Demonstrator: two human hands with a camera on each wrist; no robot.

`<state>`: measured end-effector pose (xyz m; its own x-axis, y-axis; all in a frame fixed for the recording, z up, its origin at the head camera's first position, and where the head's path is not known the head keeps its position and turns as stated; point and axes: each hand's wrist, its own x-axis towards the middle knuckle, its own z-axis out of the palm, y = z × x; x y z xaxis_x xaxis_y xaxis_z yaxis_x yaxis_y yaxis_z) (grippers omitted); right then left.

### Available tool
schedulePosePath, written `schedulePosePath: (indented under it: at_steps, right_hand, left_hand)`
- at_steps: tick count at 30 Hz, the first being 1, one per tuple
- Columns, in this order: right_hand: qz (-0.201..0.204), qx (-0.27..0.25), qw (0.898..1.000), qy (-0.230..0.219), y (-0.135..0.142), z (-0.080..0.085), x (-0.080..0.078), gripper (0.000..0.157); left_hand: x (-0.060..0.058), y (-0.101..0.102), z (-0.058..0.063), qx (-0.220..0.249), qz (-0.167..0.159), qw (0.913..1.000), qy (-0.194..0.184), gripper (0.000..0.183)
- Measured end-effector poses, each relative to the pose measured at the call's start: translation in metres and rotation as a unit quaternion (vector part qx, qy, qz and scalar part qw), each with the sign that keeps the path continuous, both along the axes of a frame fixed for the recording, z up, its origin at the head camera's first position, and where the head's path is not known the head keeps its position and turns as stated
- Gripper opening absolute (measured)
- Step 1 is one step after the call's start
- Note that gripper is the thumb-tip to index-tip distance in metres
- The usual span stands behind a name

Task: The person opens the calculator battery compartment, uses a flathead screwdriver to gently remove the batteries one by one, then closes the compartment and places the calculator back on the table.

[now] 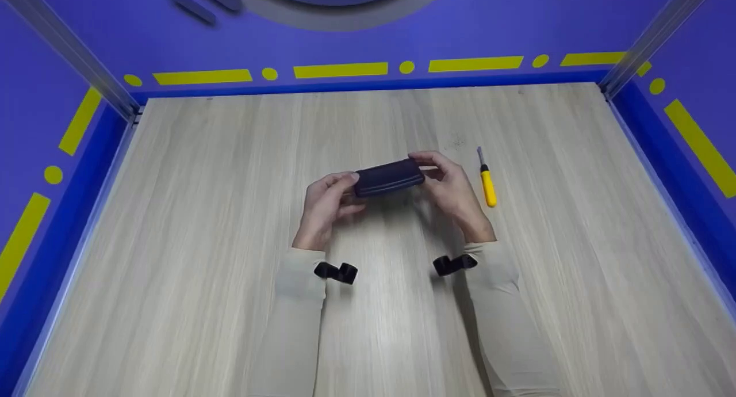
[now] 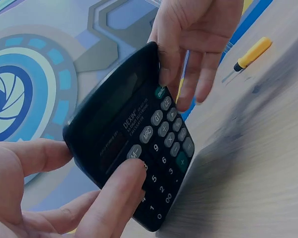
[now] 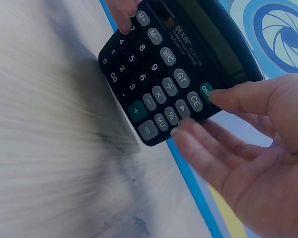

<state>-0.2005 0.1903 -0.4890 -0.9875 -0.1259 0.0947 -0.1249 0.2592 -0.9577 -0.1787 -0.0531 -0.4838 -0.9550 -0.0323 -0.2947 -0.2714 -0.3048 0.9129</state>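
Observation:
A black desk calculator [image 1: 386, 179] is held up off the wooden table between both hands. Its keys and display, hidden in the head view, show in both wrist views. My left hand [image 1: 326, 204] grips one short side, with fingertips reaching over the keys near M-. At the opposite side my right hand [image 1: 452, 193] holds the edge, its thumb by the green ON key in the right wrist view. The calculator [image 3: 159, 74] is tilted, with its display edge up and its lower edge down.
A screwdriver [image 1: 487, 185] with a yellow handle lies on the table [image 1: 218, 224] to the right of the right hand, shaft pointing away. Blue panels [image 1: 356, 46] with yellow marks border the table at the back and sides.

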Motion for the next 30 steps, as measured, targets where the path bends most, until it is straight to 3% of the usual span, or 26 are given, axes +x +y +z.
schedulePosePath:
  at_steps: [7,13,19,25,30]
  right_hand:
    - [-0.013,-0.022,0.998,-0.059,0.002,-0.004,-0.002,0.033]
    - [-0.033,-0.052,0.993,-0.102,0.002,-0.003,-0.003,0.032]
    - [-0.054,-0.037,0.989,-0.131,0.001,-0.003,0.0,0.039]
    - [-0.044,-0.017,0.987,-0.155,0.002,-0.002,0.001,0.049]
    - [-0.031,-0.027,0.981,-0.187,0.001,0.003,-0.002,0.056]
  left_hand:
    - [-0.002,0.002,-0.004,-0.012,0.006,0.9999,-0.007,0.039]
    - [-0.003,0.004,-0.006,-0.022,-0.002,0.9997,-0.01,0.039]
    - [0.0,0.005,-0.01,-0.044,-0.008,0.9989,-0.016,0.037]
    - [0.0,0.004,-0.015,-0.075,-0.02,0.9969,-0.013,0.035]
    - [-0.003,0.005,-0.014,-0.063,-0.022,0.9978,-0.008,0.038]
